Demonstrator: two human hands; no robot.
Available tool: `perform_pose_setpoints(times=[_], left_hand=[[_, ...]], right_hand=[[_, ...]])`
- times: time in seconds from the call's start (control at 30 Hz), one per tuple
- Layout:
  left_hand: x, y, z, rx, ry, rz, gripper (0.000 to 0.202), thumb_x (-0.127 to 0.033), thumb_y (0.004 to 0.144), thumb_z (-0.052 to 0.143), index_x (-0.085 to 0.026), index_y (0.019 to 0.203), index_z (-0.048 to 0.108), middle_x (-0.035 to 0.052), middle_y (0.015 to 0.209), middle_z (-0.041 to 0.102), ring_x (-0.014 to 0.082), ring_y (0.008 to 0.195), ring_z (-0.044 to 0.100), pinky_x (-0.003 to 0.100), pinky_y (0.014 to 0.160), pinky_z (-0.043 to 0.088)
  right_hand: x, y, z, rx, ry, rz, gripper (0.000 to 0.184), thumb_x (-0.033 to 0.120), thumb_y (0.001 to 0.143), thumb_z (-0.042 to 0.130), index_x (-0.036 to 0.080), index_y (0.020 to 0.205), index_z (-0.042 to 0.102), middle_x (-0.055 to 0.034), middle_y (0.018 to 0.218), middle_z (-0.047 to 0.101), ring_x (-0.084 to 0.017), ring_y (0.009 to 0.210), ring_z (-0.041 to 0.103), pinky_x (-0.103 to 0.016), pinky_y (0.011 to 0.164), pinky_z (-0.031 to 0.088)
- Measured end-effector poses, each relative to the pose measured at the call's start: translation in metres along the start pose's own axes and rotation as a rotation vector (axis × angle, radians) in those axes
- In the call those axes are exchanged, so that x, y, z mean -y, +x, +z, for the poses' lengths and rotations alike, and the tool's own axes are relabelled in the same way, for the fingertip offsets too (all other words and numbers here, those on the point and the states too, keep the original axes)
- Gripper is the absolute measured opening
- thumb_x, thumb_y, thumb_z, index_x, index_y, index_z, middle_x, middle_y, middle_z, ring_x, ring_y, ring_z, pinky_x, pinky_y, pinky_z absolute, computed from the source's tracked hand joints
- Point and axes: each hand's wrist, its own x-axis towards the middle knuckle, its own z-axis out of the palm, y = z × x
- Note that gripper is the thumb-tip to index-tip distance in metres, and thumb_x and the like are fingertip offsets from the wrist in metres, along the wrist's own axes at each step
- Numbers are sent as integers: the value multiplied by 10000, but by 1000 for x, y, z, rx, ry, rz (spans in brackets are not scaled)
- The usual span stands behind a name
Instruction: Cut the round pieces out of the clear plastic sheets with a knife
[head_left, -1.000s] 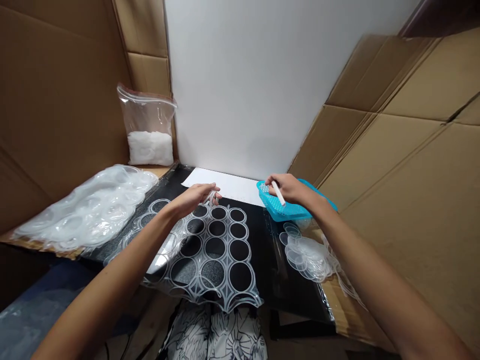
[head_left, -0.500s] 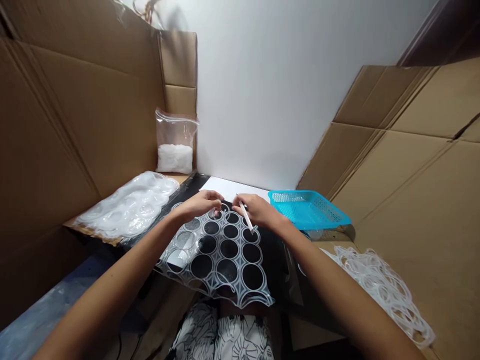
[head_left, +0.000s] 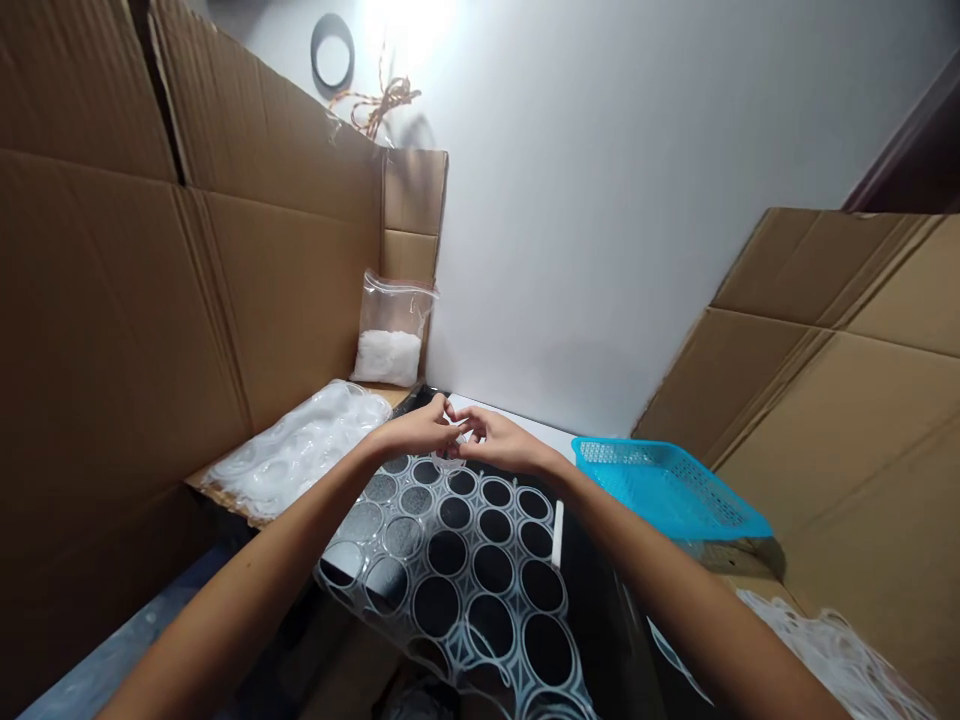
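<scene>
Closely, the left hand point(head_left: 424, 432) and right hand point(head_left: 504, 441) meet, any grip unclear, above the holed plastic sheet point(head_left: 473, 541) spreading toward six o'clock, the white stick point(head_left: 557, 536) lying at four, presumably to spare both for fingerwork.

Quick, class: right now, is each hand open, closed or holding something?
Left hand: fingers curled; whether it holds anything cannot be told.
Right hand: fingers bent toward the left hand's; its grip cannot be told either.
</scene>
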Motion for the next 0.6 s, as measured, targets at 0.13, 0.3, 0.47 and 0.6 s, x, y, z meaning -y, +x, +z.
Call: perform_pose_setpoints(times=[0.13,0.3,0.47,0.6], left_hand=[[0,8,-32,-68,36,32,349,-309,777,556,-225,1060,368,-4,749,643,177,680,622,287,598,436],[0,26,-85,-72,127,112,251,-250,805,474,-224,1043,396,-2,739,670,185,705,656,288,617,475],[3,71,-168,-215,332,263,227,-212,854,483,-203,1074,540,84,1091,699,217,1013,658,340,886,513],[10,117,-246,-452,573,294,469,-72,797,491,-170,1247,578,162,1385,567,318,1350,454,523,1158,280]], right_hand=[[4,47,-16,114,96,99,422,443,714,846,158,976,677,-54,924,708,-150,792,600,-273,688,441],[23,97,-33,291,81,172,246,387,764,771,173,866,710,7,782,619,-92,671,444,-223,567,276],[49,165,-66,503,175,232,184,330,712,687,159,766,650,-15,801,638,-69,590,390,-221,521,215],[86,230,-119,397,20,208,220,367,706,673,161,775,634,-2,719,608,-68,545,387,-221,501,218]])
